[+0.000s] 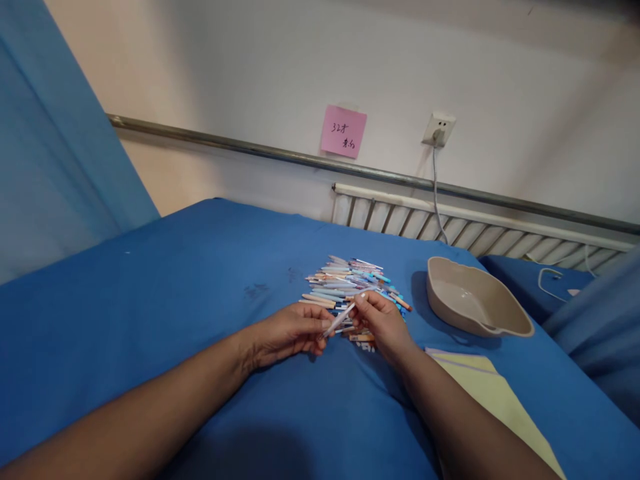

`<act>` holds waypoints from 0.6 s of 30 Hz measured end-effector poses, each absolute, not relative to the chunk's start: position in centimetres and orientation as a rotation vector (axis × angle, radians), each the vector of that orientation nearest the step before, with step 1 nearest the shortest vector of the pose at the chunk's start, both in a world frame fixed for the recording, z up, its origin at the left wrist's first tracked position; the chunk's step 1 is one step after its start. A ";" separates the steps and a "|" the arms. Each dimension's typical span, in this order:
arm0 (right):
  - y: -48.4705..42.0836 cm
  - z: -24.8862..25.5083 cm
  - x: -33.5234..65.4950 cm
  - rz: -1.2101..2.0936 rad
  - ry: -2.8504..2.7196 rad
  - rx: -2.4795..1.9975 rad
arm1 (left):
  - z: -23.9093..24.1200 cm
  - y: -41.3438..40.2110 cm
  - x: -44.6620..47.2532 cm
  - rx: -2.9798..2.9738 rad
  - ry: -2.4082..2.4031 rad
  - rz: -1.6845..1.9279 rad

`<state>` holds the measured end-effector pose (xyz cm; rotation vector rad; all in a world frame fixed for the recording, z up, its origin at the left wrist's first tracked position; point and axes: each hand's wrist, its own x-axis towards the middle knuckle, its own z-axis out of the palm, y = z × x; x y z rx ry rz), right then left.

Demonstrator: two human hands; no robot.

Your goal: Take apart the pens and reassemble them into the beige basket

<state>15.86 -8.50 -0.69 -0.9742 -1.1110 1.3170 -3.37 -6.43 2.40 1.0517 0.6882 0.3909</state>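
Both of my arms are in frame, bare to the elbow. The left forearm comes in from the lower left corner, the right from the lower right, and they converge toward the middle.

Left hand (287, 333): back up, wrist straight and low, knuckles bent. Its fingers (320, 327) are curled in and pinched on the lower end of a slim pale pen (344, 315).

Right hand (383, 323): back toward me, wrist slightly cocked. Thumb and forefinger are closed on the pen's upper end, the other fingers folded under.

The hands are close together but not touching. I can't make out either palm.
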 end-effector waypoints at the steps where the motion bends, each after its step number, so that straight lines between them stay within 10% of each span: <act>1: -8.5 -0.6 15.9 1.315 -1.118 -0.978 | 2.4 -6.5 -3.4 1.044 0.692 0.386; 18: -8.3 -0.5 16.5 1.139 -1.074 -1.023 | 2.6 -6.4 -3.4 1.033 0.723 0.404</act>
